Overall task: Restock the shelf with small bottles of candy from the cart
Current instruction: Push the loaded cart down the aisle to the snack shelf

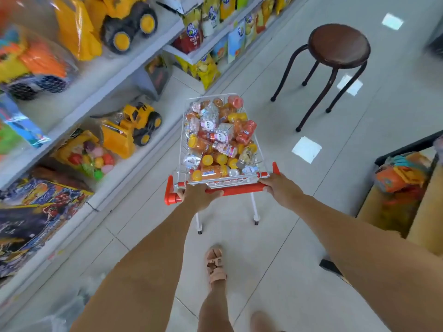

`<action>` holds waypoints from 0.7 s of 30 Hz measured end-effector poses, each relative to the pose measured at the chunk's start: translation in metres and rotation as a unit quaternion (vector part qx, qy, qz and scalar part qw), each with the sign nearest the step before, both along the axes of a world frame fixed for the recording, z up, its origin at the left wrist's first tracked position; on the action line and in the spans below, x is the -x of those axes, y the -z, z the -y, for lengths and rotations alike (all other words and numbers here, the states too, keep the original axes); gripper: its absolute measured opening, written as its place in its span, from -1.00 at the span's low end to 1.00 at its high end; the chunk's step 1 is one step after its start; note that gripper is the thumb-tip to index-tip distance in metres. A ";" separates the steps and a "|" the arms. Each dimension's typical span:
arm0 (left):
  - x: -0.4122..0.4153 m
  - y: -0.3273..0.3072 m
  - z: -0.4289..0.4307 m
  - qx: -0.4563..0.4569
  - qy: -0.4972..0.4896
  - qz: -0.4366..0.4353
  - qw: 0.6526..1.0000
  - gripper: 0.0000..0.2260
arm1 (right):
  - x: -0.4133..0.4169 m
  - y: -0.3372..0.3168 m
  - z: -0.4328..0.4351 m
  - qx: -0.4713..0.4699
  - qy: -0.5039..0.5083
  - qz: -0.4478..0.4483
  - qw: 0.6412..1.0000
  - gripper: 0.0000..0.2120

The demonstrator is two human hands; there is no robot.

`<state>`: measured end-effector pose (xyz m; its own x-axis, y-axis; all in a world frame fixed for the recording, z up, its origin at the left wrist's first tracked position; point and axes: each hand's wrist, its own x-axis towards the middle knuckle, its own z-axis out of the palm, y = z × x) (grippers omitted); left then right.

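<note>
Two bare forearms reach forward from the lower edge of the view, above one sandalled foot (215,262) on the pale tiled floor (311,212). Left grip (196,194) is curled round the red handle bar (239,190) of a small white wire cart (225,182), near the bar's left end, thumb lying along the bar. Right grip (279,186) is wrapped round the same bar at its right end. The cart's basket is heaped with small candy bottles (220,140) (orange, yellow, pink and clear, most lying on their sides); every bottle in sight lies inside the basket. A white shelf unit (100,92) runs along the cart's left side. Its lower tier holds a yellow toy loader (134,127) near the basket, a bag of toy fruit (91,156) beside it, and a dark printed box (36,212) nearer the onlooker. Larger toy trucks sit on the tier above, blurred. Snack bags (208,68) fill the shelving beyond the cart. A round brown stool (339,45) on dark legs stands apart to the cart's right
</note>
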<state>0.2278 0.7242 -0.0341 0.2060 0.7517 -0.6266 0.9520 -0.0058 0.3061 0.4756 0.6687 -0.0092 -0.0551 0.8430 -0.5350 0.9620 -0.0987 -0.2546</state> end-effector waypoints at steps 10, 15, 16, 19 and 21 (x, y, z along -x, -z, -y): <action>-0.050 0.003 -0.166 -0.004 0.074 0.007 0.997 -0.48 | -0.041 0.005 -0.130 -0.008 0.052 0.018 0.998 -0.67; -0.082 -0.001 -0.236 0.003 0.087 0.016 0.996 -0.52 | -0.070 0.006 -0.188 -0.030 0.018 0.038 0.999 -0.68; -0.088 -0.001 -0.249 0.002 0.087 0.015 0.996 -0.56 | -0.078 0.007 -0.200 -0.021 0.004 0.038 0.999 -0.67; -0.111 -0.005 -0.281 -0.004 0.088 0.013 0.996 -0.62 | -0.099 0.001 -0.235 -0.026 -0.017 0.033 0.999 -0.60; -0.124 -0.001 -0.301 0.008 0.081 0.020 0.996 -0.64 | -0.114 -0.001 -0.256 -0.031 0.024 0.013 0.999 -0.55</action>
